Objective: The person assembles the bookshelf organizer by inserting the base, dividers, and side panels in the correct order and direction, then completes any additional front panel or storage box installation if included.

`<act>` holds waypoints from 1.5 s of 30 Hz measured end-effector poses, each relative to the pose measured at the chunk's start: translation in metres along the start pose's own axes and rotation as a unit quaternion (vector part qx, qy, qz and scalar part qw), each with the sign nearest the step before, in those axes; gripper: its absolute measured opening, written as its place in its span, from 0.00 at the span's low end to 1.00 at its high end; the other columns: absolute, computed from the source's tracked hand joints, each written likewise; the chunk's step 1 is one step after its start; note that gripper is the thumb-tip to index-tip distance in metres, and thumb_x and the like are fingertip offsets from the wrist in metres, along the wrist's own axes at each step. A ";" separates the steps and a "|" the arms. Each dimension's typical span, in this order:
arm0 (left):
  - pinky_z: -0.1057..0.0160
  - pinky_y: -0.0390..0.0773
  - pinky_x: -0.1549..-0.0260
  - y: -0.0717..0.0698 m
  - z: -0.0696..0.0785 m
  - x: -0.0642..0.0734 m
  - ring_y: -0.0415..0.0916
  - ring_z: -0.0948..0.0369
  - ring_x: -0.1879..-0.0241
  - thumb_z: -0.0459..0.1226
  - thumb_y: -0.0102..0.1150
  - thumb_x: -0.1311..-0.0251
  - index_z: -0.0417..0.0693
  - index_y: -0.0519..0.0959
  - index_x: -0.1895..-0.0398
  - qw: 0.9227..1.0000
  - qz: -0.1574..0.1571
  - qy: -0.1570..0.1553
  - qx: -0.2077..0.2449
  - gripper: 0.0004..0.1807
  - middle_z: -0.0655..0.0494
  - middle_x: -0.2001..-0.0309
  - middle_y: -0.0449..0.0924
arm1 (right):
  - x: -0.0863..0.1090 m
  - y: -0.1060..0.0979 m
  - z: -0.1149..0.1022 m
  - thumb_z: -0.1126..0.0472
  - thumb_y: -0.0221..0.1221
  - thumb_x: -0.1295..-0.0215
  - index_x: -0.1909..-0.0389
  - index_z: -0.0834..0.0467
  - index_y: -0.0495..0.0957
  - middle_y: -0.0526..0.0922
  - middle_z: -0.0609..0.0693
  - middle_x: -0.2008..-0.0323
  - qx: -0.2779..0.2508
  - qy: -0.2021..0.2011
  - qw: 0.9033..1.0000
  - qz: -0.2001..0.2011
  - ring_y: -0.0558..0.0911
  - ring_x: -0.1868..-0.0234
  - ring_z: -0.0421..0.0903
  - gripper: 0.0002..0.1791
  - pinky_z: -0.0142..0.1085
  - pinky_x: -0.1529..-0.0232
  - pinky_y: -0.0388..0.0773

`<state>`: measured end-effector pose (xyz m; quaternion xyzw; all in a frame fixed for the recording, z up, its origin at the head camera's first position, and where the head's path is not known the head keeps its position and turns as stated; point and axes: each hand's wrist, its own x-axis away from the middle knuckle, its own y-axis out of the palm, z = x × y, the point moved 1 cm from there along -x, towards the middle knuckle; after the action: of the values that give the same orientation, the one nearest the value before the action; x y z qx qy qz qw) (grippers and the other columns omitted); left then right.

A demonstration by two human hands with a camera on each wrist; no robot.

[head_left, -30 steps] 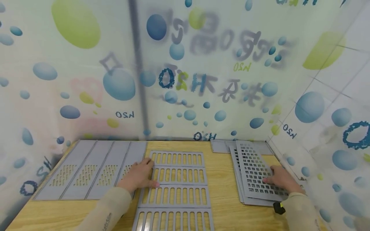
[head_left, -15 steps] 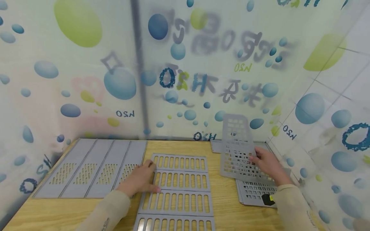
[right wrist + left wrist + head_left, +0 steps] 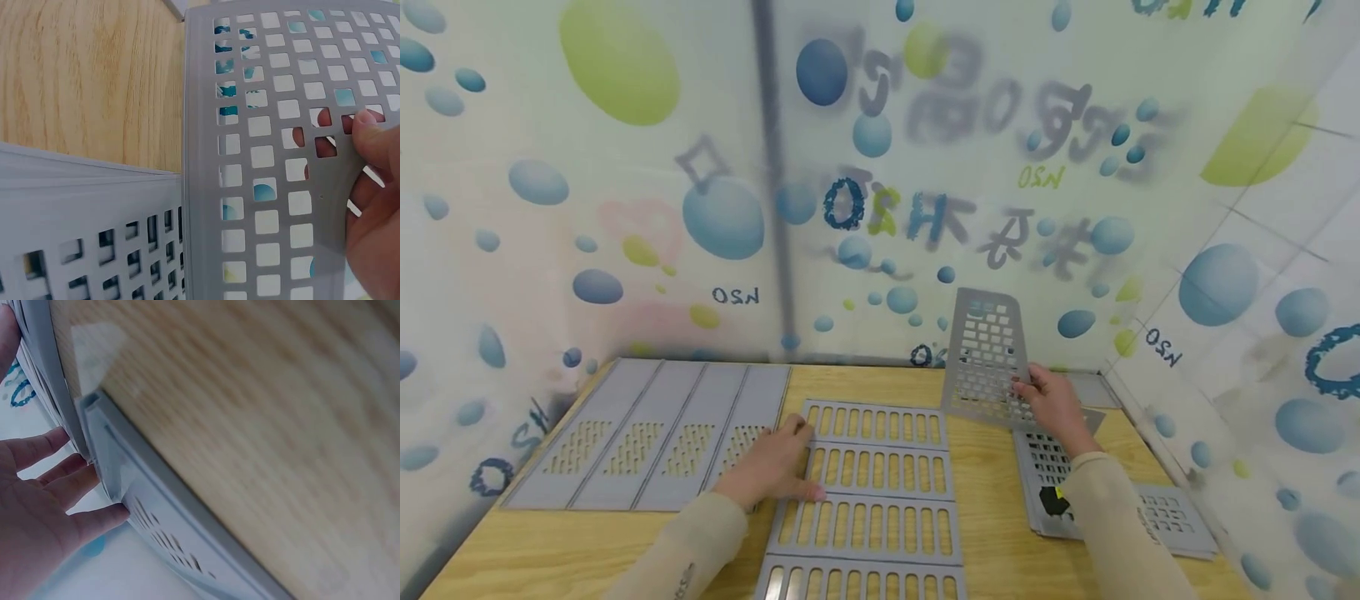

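My right hand [image 3: 1056,408] pinches a grey panel with square holes [image 3: 988,350] by its right edge, thumb on the near face and fingers showing through the holes behind. The panel stands tilted up over the back right of the table. Below it lies a stack of similar perforated panels [image 3: 1028,492], partly hidden by my sleeve. My left hand [image 3: 771,462] lies with fingers spread between the column of slotted grey panels [image 3: 880,498] and the row of panels with small slanted holes [image 3: 722,408]. In the left wrist view, its extended fingertips touch the panel edges [image 3: 109,456].
Another perforated panel [image 3: 1176,521] shows to the right of my right sleeve. A plain grey panel [image 3: 1093,389] lies at the back right corner. A patterned curtain [image 3: 880,167] closes off the back of the wooden table [image 3: 992,533], and a wall rises at the right.
My right hand has lifted the top perforated panel off the stack, tipped it up and carried it left. My left hand stays by the slotted panels; the head view has shifted slightly.
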<state>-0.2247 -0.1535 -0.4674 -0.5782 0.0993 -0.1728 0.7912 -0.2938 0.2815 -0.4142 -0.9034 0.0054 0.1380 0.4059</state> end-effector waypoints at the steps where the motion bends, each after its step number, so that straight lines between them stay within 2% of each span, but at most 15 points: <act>1: 0.27 0.66 0.37 0.000 0.000 0.000 0.73 0.35 0.38 0.61 0.79 0.56 0.30 0.65 0.27 1.000 0.000 0.002 0.000 0.61 0.31 0.32 0.65 | -0.001 0.000 0.000 0.66 0.54 0.21 0.57 0.61 0.79 0.85 0.65 0.45 0.005 -0.001 1.000 0.001 0.85 0.46 0.64 0.06 0.57 0.49 0.83; 9: 0.25 0.67 0.39 -0.002 0.001 0.002 0.74 0.34 0.40 0.62 0.79 0.55 0.29 0.65 0.28 1.000 0.005 0.007 -0.002 0.61 0.30 0.33 0.65 | -0.006 0.000 0.004 0.66 0.52 0.20 0.54 0.63 0.79 0.84 0.65 0.43 -0.019 0.006 1.000 -0.006 0.83 0.44 0.65 0.07 0.59 0.47 0.82; 16: 0.26 0.66 0.38 -0.002 0.002 0.003 0.74 0.35 0.40 0.61 0.79 0.56 0.29 0.65 0.28 1.000 0.001 0.005 0.001 0.61 0.30 0.33 0.65 | -0.009 0.001 0.008 0.67 0.53 0.21 0.63 0.62 0.77 0.84 0.65 0.44 -0.020 -0.004 1.000 -0.006 0.84 0.44 0.64 0.08 0.59 0.47 0.82; 21: 0.26 0.66 0.38 -0.001 0.003 0.002 0.74 0.35 0.40 0.62 0.78 0.55 0.29 0.64 0.27 1.000 -0.003 0.003 0.003 0.61 0.30 0.33 0.64 | -0.010 0.001 0.008 0.66 0.54 0.21 0.63 0.61 0.76 0.84 0.64 0.43 -0.017 -0.001 1.000 -0.015 0.84 0.44 0.64 0.08 0.59 0.46 0.82; 27: 0.26 0.65 0.37 -0.002 0.003 0.003 0.74 0.34 0.39 0.61 0.79 0.55 0.30 0.64 0.27 1.000 -0.006 -0.004 0.006 0.61 0.30 0.31 0.63 | -0.012 0.002 0.006 0.65 0.54 0.21 0.54 0.62 0.81 0.85 0.64 0.44 -0.017 0.002 1.000 -0.008 0.84 0.44 0.64 0.07 0.59 0.46 0.82; 30: 0.26 0.65 0.37 -0.002 0.003 0.003 0.73 0.35 0.38 0.60 0.79 0.55 0.30 0.64 0.27 1.000 -0.005 -0.006 0.009 0.61 0.30 0.31 0.63 | -0.013 0.005 0.007 0.66 0.56 0.22 0.50 0.63 0.83 0.87 0.63 0.47 -0.020 -0.005 1.000 0.008 0.85 0.47 0.63 0.09 0.58 0.49 0.83; 31: 0.26 0.64 0.36 -0.002 0.003 0.003 0.73 0.35 0.37 0.60 0.79 0.55 0.30 0.64 0.27 1.000 -0.005 -0.007 0.010 0.61 0.30 0.31 0.63 | -0.013 0.006 0.007 0.66 0.57 0.23 0.51 0.63 0.83 0.87 0.63 0.49 -0.018 -0.011 1.000 0.013 0.86 0.50 0.62 0.08 0.56 0.52 0.84; 36: 0.30 0.66 0.35 -0.003 0.004 0.001 0.65 0.29 0.32 0.58 0.81 0.56 0.29 0.64 0.27 0.999 -0.011 -0.019 0.029 0.61 0.29 0.28 0.60 | -0.018 0.014 0.005 0.68 0.57 0.24 0.52 0.64 0.84 0.88 0.63 0.50 -0.037 -0.028 0.999 0.013 0.86 0.51 0.61 0.08 0.54 0.53 0.84; 39: 0.30 0.67 0.35 -0.002 0.004 -0.001 0.58 0.24 0.30 0.57 0.83 0.57 0.28 0.64 0.27 0.998 -0.016 -0.030 0.044 0.62 0.26 0.26 0.58 | -0.021 0.018 0.003 0.68 0.55 0.23 0.53 0.64 0.82 0.86 0.63 0.47 -0.062 -0.021 0.998 0.002 0.85 0.46 0.61 0.07 0.56 0.48 0.83; 43: 0.32 0.65 0.32 0.002 0.002 -0.003 0.57 0.28 0.27 0.54 0.84 0.56 0.29 0.65 0.27 0.996 -0.009 -0.050 0.076 0.60 0.25 0.24 0.55 | -0.020 0.019 0.002 0.68 0.55 0.22 0.52 0.65 0.82 0.87 0.64 0.49 -0.080 -0.003 0.997 0.010 0.85 0.46 0.61 0.08 0.51 0.52 0.84; 45: 0.33 0.65 0.32 0.003 0.000 -0.005 0.58 0.31 0.27 0.51 0.84 0.55 0.30 0.66 0.27 0.993 0.006 -0.057 0.105 0.57 0.26 0.24 0.56 | -0.020 0.018 0.001 0.69 0.55 0.23 0.52 0.65 0.82 0.87 0.64 0.50 -0.079 -0.005 0.997 0.017 0.86 0.48 0.61 0.08 0.45 0.56 0.84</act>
<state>-0.2290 -0.1506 -0.4700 -0.5002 0.0388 -0.1442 0.8529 -0.3151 0.2678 -0.4229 -0.9317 0.0081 0.1491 0.3310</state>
